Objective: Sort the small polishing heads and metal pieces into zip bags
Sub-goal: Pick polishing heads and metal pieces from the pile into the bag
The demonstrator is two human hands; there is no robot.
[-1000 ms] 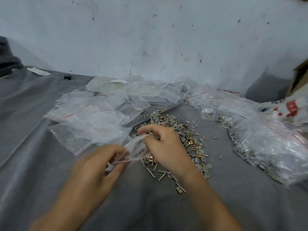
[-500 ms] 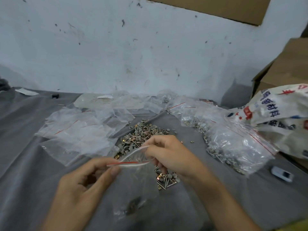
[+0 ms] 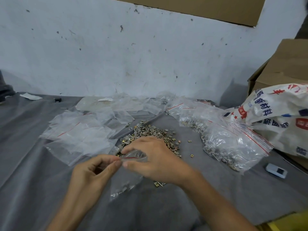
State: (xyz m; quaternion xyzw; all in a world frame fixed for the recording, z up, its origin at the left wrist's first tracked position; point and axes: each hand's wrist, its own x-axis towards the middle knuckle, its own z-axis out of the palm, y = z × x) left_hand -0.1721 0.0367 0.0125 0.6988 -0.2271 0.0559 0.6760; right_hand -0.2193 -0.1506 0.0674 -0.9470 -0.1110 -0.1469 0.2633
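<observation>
Left grip [image 3: 93, 170] pinches one end of small zip bag [image 3: 126, 182] at red-lined mouth. Right grip [image 3: 155, 159] pinches other side, fingers curled over opening, likely pressing seal. Bag trails toward near worktop edge, few polishing heads pooled at bottom. Loose pile [image 3: 150, 130] just behind hands, within reach. Filled bags [image 3: 230, 147] toward right edge, empty bags [image 3: 80, 130] left.

A clear bag [image 3: 125, 184] with a red zip line hangs pinched between the left hand [image 3: 93, 170] and right hand [image 3: 155, 157], a few heads [image 3: 114, 195] in its bottom. Behind it lies a loose pile [image 3: 150, 131] of grey heads and brass pieces [image 3: 192, 155]. Empty bags [image 3: 75, 135] lie to the left and filled bags [image 3: 230, 147] to the right.
</observation>
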